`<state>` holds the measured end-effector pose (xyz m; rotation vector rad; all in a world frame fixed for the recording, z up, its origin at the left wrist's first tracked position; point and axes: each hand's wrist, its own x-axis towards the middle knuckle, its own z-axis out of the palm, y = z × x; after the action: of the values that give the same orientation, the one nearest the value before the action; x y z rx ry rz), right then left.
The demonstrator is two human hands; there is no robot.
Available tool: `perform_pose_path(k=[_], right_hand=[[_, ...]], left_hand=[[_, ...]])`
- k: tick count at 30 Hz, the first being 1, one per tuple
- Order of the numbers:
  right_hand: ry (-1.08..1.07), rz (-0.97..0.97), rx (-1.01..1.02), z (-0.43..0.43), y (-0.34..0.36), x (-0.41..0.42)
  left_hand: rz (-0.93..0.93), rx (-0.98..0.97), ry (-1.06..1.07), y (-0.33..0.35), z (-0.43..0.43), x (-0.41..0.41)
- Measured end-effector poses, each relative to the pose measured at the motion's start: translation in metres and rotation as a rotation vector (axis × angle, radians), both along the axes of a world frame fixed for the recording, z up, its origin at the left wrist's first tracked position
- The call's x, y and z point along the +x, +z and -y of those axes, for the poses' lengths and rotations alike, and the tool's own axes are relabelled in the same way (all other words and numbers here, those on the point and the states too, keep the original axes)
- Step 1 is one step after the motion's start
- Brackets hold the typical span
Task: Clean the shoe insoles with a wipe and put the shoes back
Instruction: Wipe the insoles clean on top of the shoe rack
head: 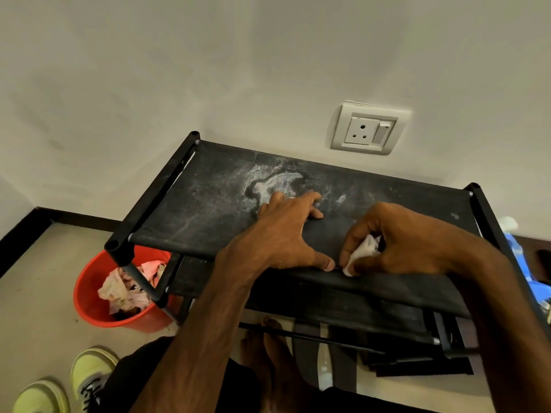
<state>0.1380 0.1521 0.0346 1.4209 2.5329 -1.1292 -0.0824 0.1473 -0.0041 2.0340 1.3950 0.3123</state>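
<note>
The open left hand presses the insole flat; the right hand, pinching the wipe, should rub firmly along it.

Black rack top, blotched chalky white toward twelve o'clock; white wipe at four; red bucket at eight holding pink rags; lime-yellow shoes, black laces, at seven

Pale wall with white socket, dark skirting, beige floor, black fabric-topped rack against it.
</note>
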Motion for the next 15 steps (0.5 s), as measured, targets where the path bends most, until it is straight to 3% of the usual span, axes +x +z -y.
perform_pose_path(k=[9,15], right_hand=[[-0.133,-0.07,0.22,-0.009,-0.013,-0.005],[-0.417,-0.101,0.471,-0.018,-0.035,-0.007]], left_hand=[[0.0,-0.005,0.005,-0.002,0.001,-0.001],[-0.008,-0.007,0.005,0.0,0.002,-0.001]])
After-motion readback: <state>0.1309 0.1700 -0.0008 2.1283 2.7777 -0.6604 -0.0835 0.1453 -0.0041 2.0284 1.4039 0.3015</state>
